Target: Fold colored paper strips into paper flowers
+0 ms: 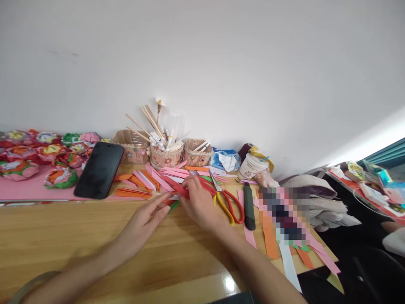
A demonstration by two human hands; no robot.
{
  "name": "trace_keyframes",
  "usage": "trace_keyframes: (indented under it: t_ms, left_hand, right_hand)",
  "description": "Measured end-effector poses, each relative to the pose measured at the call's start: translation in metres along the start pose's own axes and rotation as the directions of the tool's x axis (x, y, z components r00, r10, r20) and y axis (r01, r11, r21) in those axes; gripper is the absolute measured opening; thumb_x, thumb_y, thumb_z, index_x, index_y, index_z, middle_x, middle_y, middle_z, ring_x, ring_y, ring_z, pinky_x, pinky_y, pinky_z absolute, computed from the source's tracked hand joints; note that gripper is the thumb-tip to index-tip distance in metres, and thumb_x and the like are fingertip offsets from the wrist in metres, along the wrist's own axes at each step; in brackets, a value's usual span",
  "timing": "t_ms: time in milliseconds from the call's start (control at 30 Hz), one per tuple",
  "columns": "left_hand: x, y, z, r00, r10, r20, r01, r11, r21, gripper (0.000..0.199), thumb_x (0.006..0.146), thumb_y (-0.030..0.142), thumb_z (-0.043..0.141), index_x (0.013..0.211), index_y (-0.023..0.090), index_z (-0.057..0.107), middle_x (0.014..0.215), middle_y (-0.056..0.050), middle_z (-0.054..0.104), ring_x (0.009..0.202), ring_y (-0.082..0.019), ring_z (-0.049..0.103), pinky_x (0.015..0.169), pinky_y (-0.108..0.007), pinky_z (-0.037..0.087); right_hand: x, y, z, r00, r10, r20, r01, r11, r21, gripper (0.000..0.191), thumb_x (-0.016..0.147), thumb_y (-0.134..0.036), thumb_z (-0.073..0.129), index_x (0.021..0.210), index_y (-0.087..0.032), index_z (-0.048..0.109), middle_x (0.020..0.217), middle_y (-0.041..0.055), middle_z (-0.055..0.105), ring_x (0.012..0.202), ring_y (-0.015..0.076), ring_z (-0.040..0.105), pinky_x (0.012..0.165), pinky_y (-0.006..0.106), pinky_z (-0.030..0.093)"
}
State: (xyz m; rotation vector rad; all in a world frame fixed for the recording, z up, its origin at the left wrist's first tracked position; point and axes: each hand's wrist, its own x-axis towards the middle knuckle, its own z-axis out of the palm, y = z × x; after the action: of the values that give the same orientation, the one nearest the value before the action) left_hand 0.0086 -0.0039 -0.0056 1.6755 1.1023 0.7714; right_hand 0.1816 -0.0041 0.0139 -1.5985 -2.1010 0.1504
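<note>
Red paper strips [180, 188] lie at the middle of the pile of coloured strips, and my right hand [198, 200] has its fingers closed on them. My left hand [151, 214] is just left of it, fingers stretched out and apart, the tips near the strips' left end; a ring is on one finger. Between and under the hands a bit of green paper [173, 206] shows. Scissors with red and yellow handles [233, 207] lie right beside my right hand, and a dark green cutter [249, 207] is further right.
A black phone [99, 170] leans at the left, by colourful paper flowers [60, 177] on pink sheets. Behind the strips stand decorated baskets [167, 157] with sticks and pens, a tissue pack [225, 160] and a white cup [249, 166]. More strips [269, 236] hang over the right edge.
</note>
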Motion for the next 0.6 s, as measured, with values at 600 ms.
trace_keyframes:
  t_ms: [600]
  left_hand:
    - [0.014,-0.005,-0.009,0.95,-0.23,-0.21,0.095,0.856,-0.508,0.035,0.064,0.045,0.066,0.083,0.018,0.056,0.081,-0.001,0.067,0.077,-0.018,0.064,0.069,-0.029,0.053]
  right_hand:
    - [-0.011,-0.008,0.018,0.944,-0.297,0.145,0.31,0.948,-0.078,0.034,0.089,-0.027,0.047,0.122,-0.031,0.052,0.126,0.0067,0.05,0.089,0.016,0.061,0.066,0.026,0.052]
